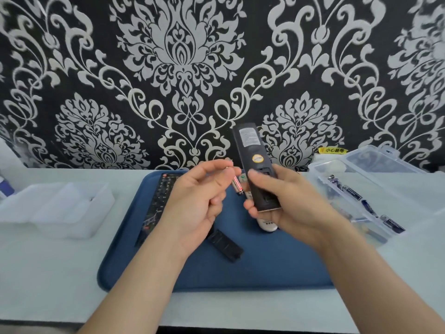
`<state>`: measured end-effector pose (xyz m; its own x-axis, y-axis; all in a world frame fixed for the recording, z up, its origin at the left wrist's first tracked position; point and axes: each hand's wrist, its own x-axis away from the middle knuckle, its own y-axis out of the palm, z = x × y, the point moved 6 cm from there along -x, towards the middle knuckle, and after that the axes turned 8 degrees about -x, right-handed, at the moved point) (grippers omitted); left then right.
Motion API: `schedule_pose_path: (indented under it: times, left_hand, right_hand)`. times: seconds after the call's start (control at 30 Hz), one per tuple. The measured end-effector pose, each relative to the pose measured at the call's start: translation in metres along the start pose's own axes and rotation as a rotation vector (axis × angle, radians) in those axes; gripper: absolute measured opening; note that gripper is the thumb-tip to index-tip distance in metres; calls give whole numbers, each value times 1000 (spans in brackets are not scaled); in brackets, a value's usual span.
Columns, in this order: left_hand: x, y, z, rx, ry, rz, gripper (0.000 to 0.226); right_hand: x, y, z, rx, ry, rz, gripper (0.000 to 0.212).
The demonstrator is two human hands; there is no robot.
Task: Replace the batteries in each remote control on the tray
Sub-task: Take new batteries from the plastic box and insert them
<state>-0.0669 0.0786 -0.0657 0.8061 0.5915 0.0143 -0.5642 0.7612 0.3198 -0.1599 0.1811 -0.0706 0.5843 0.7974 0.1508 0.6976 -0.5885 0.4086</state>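
Observation:
My right hand [284, 198] grips a black remote control [252, 150] upright above the blue tray [265, 266], back side facing me, battery compartment uncovered at its lower end. My left hand [195, 201] pinches a small red and silver battery [237, 185] just left of the remote. A black battery cover [225, 244] lies on the tray below my left hand. A second black remote [160, 198] lies on the tray's left side, partly hidden by my left hand. A white remote [266, 224] lies under my right hand, mostly hidden.
An open clear plastic box [356, 196] with several dark blue batteries stands at the right of the tray. A white foam container [60, 208] sits at the left. The patterned black and silver wall rises right behind the table.

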Motion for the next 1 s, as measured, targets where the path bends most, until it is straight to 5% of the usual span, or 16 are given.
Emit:
schedule_pose_path:
  times: [0.17, 0.5, 0.7, 0.87, 1.0]
  left_hand:
    - [6, 7, 13, -113, 165, 69, 11]
    - [22, 11, 35, -722, 581, 261, 21]
    - [35, 39, 27, -1029, 899, 34, 10]
    - [25, 33, 14, -882, 713, 24, 14]
    - [16, 28, 12, -787, 494, 12, 28]
  right_hand:
    - [-1, 17, 8, -177, 26, -57, 51]
    - [-5, 19, 8, -164, -79, -13, 62]
    - [-7, 9, 7, -221, -80, 88, 63]
    - [-7, 8, 7, -256, -100, 124, 54]
    - [-7, 12, 11, -234, -99, 89, 17]
